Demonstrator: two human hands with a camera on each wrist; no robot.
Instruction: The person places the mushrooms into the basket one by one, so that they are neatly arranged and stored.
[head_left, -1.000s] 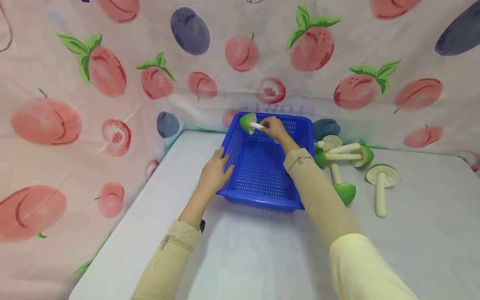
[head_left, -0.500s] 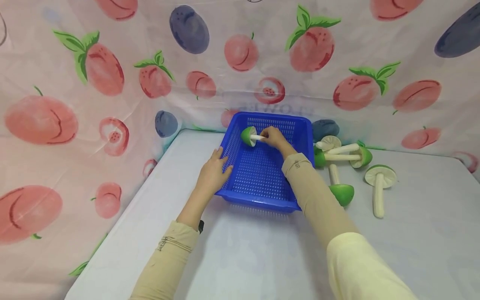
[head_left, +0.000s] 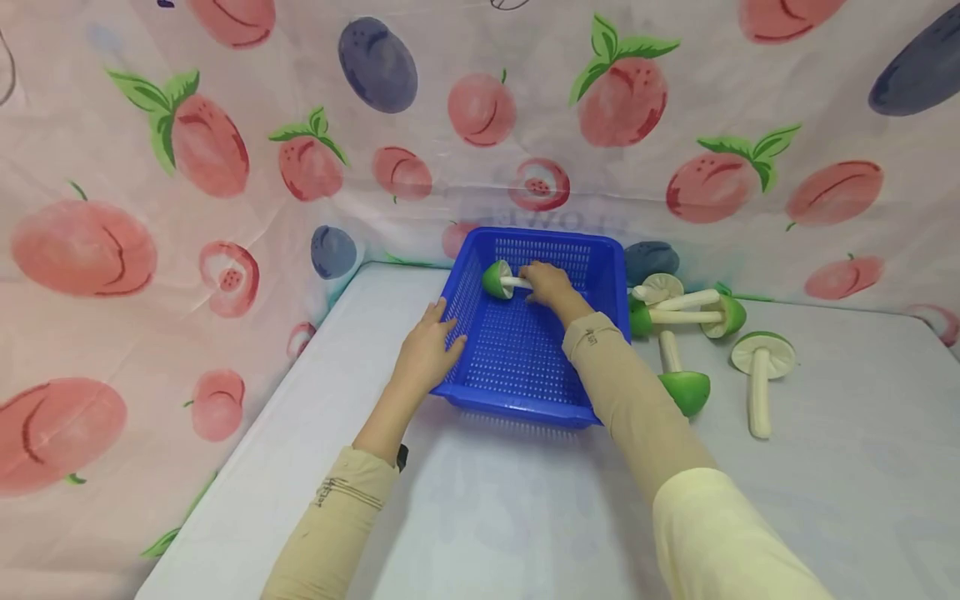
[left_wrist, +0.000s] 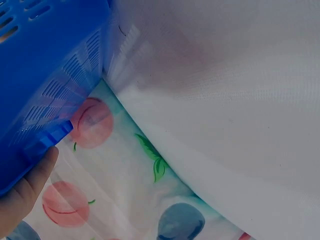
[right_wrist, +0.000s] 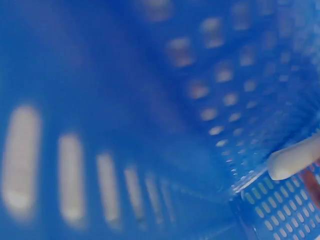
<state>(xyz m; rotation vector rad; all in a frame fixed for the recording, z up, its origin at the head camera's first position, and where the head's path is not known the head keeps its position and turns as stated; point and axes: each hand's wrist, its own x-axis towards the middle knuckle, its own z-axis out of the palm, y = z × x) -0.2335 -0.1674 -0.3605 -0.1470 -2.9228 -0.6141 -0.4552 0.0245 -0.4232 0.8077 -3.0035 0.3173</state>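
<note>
A blue perforated plastic basket point(head_left: 517, 408) stands on the white table. Inside it, near the back left, my right hand point(head_left: 549, 286) holds a toy mushroom point(head_left: 498, 280) by its white stem. The green cap points left, low in the basket. In the right wrist view the end of the stem point(right_wrist: 292, 159) shows beside a finger, close to the basket wall point(right_wrist: 120, 100). My left hand point(head_left: 422, 354) rests at the basket's left rim with its fingers extended. One straight finger point(left_wrist: 42, 170) touches the rim from outside in the left wrist view.
Several green-capped mushrooms lie on the table right of the basket: a cluster point(head_left: 686, 308) at the back, one point(head_left: 686, 392) beside my right sleeve and one point(head_left: 761, 375) farther right. A fruit-print cloth point(head_left: 420, 75) hangs behind and to the left.
My right hand has lowered the mushroom from the level of the back rim down into the basket. My left hand has stayed at the left rim.
</note>
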